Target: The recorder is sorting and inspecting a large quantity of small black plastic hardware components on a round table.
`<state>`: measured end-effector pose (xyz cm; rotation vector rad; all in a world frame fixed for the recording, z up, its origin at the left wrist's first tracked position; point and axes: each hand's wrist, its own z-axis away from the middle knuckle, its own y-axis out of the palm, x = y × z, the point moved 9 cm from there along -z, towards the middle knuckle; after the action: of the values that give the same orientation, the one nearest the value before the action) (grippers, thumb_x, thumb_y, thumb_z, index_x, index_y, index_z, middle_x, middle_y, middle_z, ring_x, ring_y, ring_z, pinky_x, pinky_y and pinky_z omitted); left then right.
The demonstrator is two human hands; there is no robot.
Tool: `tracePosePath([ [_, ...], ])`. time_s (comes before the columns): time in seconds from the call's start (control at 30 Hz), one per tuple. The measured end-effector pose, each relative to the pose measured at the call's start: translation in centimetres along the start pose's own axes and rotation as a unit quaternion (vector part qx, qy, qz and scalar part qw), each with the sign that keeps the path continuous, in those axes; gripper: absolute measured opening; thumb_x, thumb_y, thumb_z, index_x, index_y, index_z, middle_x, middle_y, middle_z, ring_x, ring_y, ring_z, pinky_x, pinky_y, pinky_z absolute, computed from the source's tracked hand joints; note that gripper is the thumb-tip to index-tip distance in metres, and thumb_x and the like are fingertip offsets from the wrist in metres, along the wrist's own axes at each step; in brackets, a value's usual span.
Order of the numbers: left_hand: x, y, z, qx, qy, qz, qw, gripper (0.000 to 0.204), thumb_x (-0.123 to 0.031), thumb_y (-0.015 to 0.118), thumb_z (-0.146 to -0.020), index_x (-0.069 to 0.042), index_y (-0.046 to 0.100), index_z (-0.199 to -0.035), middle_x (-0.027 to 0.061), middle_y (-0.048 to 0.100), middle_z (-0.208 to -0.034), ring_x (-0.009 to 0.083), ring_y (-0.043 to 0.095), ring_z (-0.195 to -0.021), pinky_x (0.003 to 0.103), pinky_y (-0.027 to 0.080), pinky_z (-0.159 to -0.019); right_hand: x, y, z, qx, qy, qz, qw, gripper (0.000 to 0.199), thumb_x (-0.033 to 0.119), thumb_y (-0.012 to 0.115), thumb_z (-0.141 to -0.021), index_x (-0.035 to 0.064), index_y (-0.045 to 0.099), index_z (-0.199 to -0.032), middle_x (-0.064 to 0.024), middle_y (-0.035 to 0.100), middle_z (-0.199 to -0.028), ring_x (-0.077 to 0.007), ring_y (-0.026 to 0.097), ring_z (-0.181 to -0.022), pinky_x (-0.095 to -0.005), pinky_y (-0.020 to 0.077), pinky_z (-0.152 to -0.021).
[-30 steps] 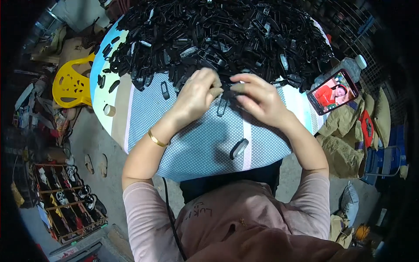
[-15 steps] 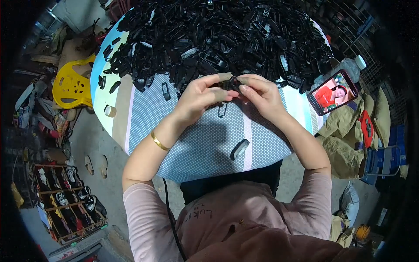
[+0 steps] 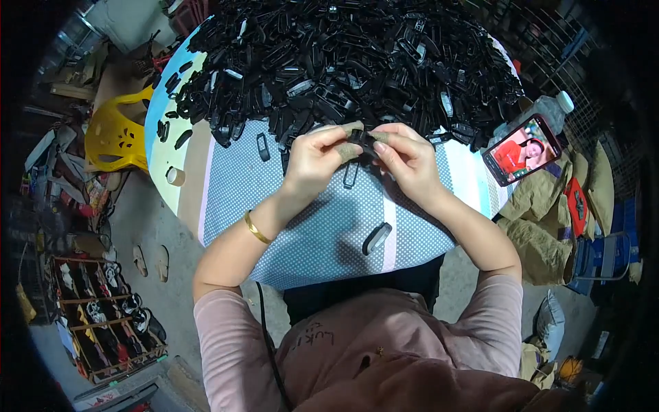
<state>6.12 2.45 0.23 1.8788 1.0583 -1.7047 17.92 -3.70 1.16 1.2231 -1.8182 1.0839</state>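
Observation:
My left hand (image 3: 314,159) and my right hand (image 3: 410,158) meet just in front of a large heap of black plastic parts (image 3: 322,62). Between their fingertips they pinch a small black plastic part (image 3: 362,139), partly hidden by the fingers. Tan wrappings cover some fingertips on both hands. Below them, a slim black frame (image 3: 350,177) lies on the dotted tablecloth (image 3: 309,233). A black oval part (image 3: 377,239) rests nearer to me, and another small black part (image 3: 263,147) lies left of my left hand.
A phone (image 3: 522,150) with a lit screen leans against a clear plastic bottle (image 3: 549,110) at the table's right edge. A tape roll (image 3: 176,176) sits on the left. Beyond are a yellow chair (image 3: 118,134), a shoe rack (image 3: 110,319) and brown sacks (image 3: 539,240).
The fingers of my left hand have shifted their grip, with thumb and index finger now further apart around the part. Both hands stay in nearly the same place.

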Motion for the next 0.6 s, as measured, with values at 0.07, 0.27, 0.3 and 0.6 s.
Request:
tracePosePath([
  [0.07, 0.1, 0.9, 0.5, -0.006, -0.017, 0.077, 0.997, 0.035, -0.001, 0.059, -0.082, 0.006, 0.054, -0.116, 0.0082, 0.059, -0.104, 0.0104, 0.055, -0.092, 0.021, 0.044, -0.081, 0.9, -0.1, 0.0, -0.021, -0.053, 0.059, 0.997, 0.015, 0.006, 0.056, -0.086, -0.0053, 0.061, -0.093, -0.0087, 0.056, -0.101, -0.0093, 0.057, -0.070, -0.0191, 0.0465, -0.060],
  [0.27, -0.7, 1.1, 0.6, 0.006, -0.012, 0.152, 0.988, 0.030, -0.004, 0.049, -0.088, 0.007, 0.052, -0.116, 0.0098, 0.059, -0.109, 0.0152, 0.056, -0.099, 0.025, 0.044, -0.087, 0.3, 0.1, 0.1, -0.039, -0.009, 0.025, 0.999, 0.020, 0.012, 0.065, -0.081, -0.0033, 0.058, -0.091, -0.0080, 0.056, -0.096, -0.0078, 0.054, -0.074, -0.0223, 0.0466, -0.059],
  [0.3, -0.6, 0.8, 0.5, 0.006, -0.012, 0.152, 0.988, 0.030, -0.004, 0.049, -0.088, 0.007, 0.052, -0.116, 0.0098, 0.059, -0.109, 0.0152, 0.056, -0.099, 0.025, 0.044, -0.087, 0.2, -0.2, 0.1, -0.040, -0.009, 0.025, 0.999, 0.020, 0.012, 0.065, -0.081, -0.0033, 0.058, -0.091, -0.0080, 0.056, -0.096, -0.0078, 0.054, -0.074, -0.0223, 0.0466, -0.059],
  [0.6, -1.5, 0.9, 0.7, 0.042, 0.011, 0.006, 0.999, 0.023, -0.003, 0.054, -0.082, 0.002, 0.062, -0.103, 0.0087, 0.062, -0.094, 0.0148, 0.057, -0.089, 0.026, 0.045, -0.081, 0.7, 1.5, 0.2, 0.123, -0.011, 0.105, 0.987, 0.023, 0.020, 0.068, -0.078, -0.0012, 0.065, -0.087, -0.0110, 0.061, -0.066, -0.0166, 0.058, -0.057, -0.0275, 0.0448, -0.052],
])
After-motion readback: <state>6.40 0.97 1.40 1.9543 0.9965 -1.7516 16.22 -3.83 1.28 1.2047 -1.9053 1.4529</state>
